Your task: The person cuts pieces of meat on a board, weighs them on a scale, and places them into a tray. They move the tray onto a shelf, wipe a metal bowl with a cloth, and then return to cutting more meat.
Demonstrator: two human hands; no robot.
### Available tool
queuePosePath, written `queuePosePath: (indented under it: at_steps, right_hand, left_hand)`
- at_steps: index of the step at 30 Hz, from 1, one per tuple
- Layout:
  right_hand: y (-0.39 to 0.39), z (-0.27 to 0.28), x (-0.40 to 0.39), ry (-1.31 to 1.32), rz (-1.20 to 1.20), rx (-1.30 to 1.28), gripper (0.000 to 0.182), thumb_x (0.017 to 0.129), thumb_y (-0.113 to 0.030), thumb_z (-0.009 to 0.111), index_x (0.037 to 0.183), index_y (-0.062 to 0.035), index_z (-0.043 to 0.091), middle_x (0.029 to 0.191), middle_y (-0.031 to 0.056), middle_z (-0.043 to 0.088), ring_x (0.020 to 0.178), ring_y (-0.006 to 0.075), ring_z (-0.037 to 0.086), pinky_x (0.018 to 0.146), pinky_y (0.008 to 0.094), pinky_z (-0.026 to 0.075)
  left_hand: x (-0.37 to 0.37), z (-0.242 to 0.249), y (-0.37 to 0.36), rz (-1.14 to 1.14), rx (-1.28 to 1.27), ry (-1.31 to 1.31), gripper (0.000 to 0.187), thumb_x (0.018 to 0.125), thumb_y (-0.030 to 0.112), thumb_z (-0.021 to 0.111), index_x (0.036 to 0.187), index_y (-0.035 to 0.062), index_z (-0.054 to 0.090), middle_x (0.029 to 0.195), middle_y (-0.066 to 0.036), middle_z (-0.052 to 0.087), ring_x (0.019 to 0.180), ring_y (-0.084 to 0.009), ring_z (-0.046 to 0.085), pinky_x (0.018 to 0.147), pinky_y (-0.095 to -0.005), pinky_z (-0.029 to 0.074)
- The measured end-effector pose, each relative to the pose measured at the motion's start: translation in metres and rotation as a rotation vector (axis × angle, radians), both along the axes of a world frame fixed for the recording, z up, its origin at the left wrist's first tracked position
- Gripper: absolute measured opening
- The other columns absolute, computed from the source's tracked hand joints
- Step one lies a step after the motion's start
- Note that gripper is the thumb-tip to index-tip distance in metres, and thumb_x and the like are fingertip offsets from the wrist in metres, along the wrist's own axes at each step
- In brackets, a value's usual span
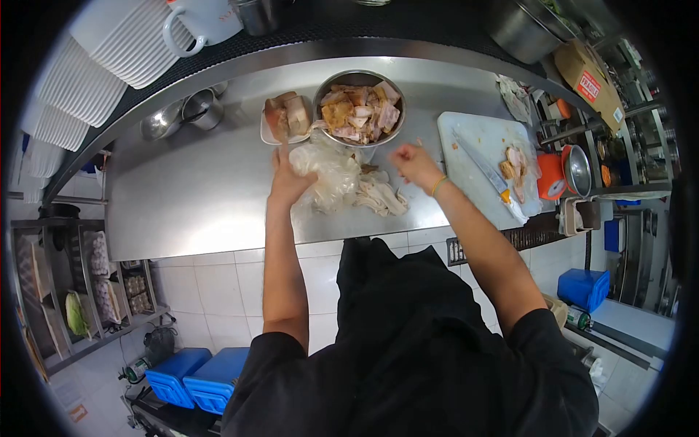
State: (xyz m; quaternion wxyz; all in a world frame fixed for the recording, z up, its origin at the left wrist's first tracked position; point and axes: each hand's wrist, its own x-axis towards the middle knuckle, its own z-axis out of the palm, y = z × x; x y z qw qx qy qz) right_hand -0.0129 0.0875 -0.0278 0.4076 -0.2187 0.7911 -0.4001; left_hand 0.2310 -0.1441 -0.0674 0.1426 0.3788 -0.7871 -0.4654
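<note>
On the steel counter, a clear plastic bag (325,177) lies crumpled below a metal bowl (399,125) full of cut meat pieces (362,115). My left hand (290,180) rests at the bag's left edge, fingers apart. Just above it is a white tray (268,136) with larger meat blocks (289,115). My right hand (416,166) hovers right of the bag with its fingers curled; whether anything small is in them is hidden. Pale strips (381,197) lie between the bag and my right hand. Further right, a knife (484,167) and some meat (515,171) lie on a white cutting board (466,191).
An orange scale (551,177) with a metal bowl (577,172) stands right of the board. Metal pots (202,109) are at the back left. Overhead, a shelf (291,54) carries stacked white dishes (138,44) and a mug (207,20).
</note>
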Motion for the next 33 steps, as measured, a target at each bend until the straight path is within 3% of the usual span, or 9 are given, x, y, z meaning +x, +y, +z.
queuePosePath:
  at_steps: [4,8,11,16,22,25,28,31,33]
  right_hand:
    - [0.000,-0.029,0.019,0.290,0.166,0.079,0.038,0.090,-0.032,0.074,0.111,-0.0004,0.070,0.104,0.0184,0.074,0.095,0.0294,0.071,0.086,0.0403,0.056]
    - [-0.040,-0.041,0.022,0.502,0.322,0.287,0.049,0.089,-0.032,0.069,0.125,0.0003,0.066,0.121,0.0253,0.070,0.115,0.0389,0.067,0.100,0.0438,0.052]
    - [-0.063,-0.089,0.014,0.554,0.376,0.257,0.037,0.089,-0.024,0.066,0.119,-0.0023,0.065,0.108,0.0215,0.073,0.105,0.0389,0.068,0.091,0.0450,0.054]
    - [-0.075,-0.060,0.043,0.434,0.335,0.069,0.042,0.086,-0.022,0.068,0.124,-0.0050,0.064,0.111,0.0202,0.072,0.105,0.0394,0.068,0.093,0.0452,0.053]
    - [-0.090,-0.040,0.075,0.479,0.577,0.009,0.044,0.084,-0.019,0.070,0.126,-0.0086,0.065,0.119,0.0193,0.071,0.112,0.0405,0.067,0.098,0.0457,0.053]
    - [-0.099,-0.046,0.092,0.407,0.601,-0.094,0.045,0.084,-0.015,0.070,0.128,-0.0066,0.062,0.120,0.0205,0.071,0.114,0.0399,0.066,0.099,0.0454,0.052]
    - [-0.101,-0.043,0.105,0.262,0.497,-0.186,0.050,0.084,-0.014,0.071,0.131,-0.0053,0.058,0.124,0.0212,0.068,0.118,0.0388,0.065,0.101,0.0444,0.050]
    - [-0.091,-0.025,0.109,0.162,0.443,-0.239,0.051,0.086,-0.009,0.066,0.136,-0.0055,0.054,0.130,0.0213,0.065,0.122,0.0382,0.062,0.104,0.0429,0.048]
    - [-0.083,-0.020,0.107,0.164,0.438,-0.270,0.050,0.088,0.000,0.057,0.138,-0.0063,0.054,0.131,0.0227,0.064,0.121,0.0386,0.063,0.104,0.0418,0.048]
  left_hand:
    - [-0.021,-0.005,-0.011,-0.165,0.031,-0.140,0.134,0.063,0.030,0.093,0.164,0.0021,0.011,0.164,-0.028,0.024,0.150,-0.0387,0.034,0.121,-0.0430,0.036]
    - [-0.030,-0.008,-0.015,-0.178,0.080,-0.184,0.136,0.062,0.031,0.095,0.164,0.0025,0.010,0.153,-0.029,0.043,0.140,-0.0368,0.048,0.116,-0.0414,0.041]
    - [-0.030,-0.010,-0.011,-0.150,0.070,-0.172,0.135,0.064,0.026,0.094,0.164,0.0027,0.007,0.143,-0.028,0.055,0.130,-0.0359,0.059,0.111,-0.0409,0.046]
    - [-0.018,-0.013,0.010,-0.063,0.041,-0.027,0.128,0.068,0.017,0.088,0.163,0.0021,0.004,0.133,-0.027,0.063,0.117,-0.0382,0.067,0.104,-0.0407,0.051]
    - [0.000,-0.023,0.012,-0.238,0.384,0.198,0.126,0.067,0.012,0.087,0.164,0.0045,0.006,0.132,-0.022,0.064,0.121,-0.0327,0.064,0.107,-0.0354,0.048]
    - [0.000,-0.019,0.010,-0.362,0.384,0.164,0.112,0.067,0.013,0.086,0.161,0.0065,0.026,0.135,-0.018,0.063,0.124,-0.0286,0.062,0.105,-0.0330,0.048]
    - [-0.005,-0.012,0.014,-0.405,0.121,-0.025,0.084,0.067,0.014,0.084,0.145,0.0061,0.053,0.128,-0.012,0.069,0.116,-0.0240,0.066,0.099,-0.0329,0.051]
    - [-0.003,-0.012,0.022,-0.231,0.212,-0.155,0.054,0.067,0.016,0.084,0.118,0.0045,0.070,0.115,-0.008,0.075,0.104,-0.0216,0.072,0.090,-0.0340,0.055]
    - [-0.006,-0.019,0.024,-0.185,0.210,-0.164,0.049,0.068,0.016,0.083,0.114,0.0046,0.072,0.107,-0.007,0.077,0.097,-0.0212,0.073,0.087,-0.0338,0.056]
